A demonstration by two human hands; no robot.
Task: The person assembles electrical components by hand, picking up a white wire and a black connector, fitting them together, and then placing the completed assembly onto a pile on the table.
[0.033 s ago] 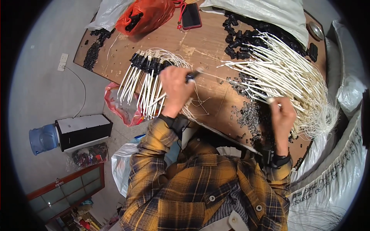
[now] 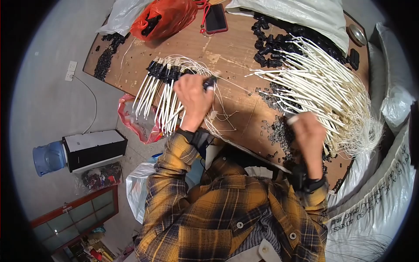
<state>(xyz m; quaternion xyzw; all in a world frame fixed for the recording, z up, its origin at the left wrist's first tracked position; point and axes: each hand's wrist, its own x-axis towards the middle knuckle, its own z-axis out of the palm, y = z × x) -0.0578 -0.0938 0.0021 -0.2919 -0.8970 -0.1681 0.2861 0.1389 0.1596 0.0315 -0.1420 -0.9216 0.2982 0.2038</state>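
My left hand [image 2: 193, 97] is closed round a small black cylindrical fitting [image 2: 210, 83], and a thin white wire [image 2: 234, 83] runs from beside it to the right. Under and left of that hand lies a row of white tubes with black fittings [image 2: 168, 74] on their far ends. My right hand [image 2: 309, 132], smeared by motion, hovers at the right edge of a scatter of small clear and black plastic pieces [image 2: 276, 132]; whether its fingers hold anything cannot be made out. Just beyond it spreads a big bundle of white tubes [image 2: 323, 81] with loose thin wires.
Black fittings [image 2: 264, 48] spill from a white sack [image 2: 301, 17] at the far right. A red plastic bag [image 2: 163, 19] and a phone [image 2: 216, 19] lie at the far edge. Tiny black pieces [image 2: 104, 64] sit far left. A metal dish [image 2: 358, 35] stands far right.
My right hand has moved left and slightly down, away from the tube bundle toward the small plastic pieces. My left hand has shifted slightly left, still holding the black fitting.
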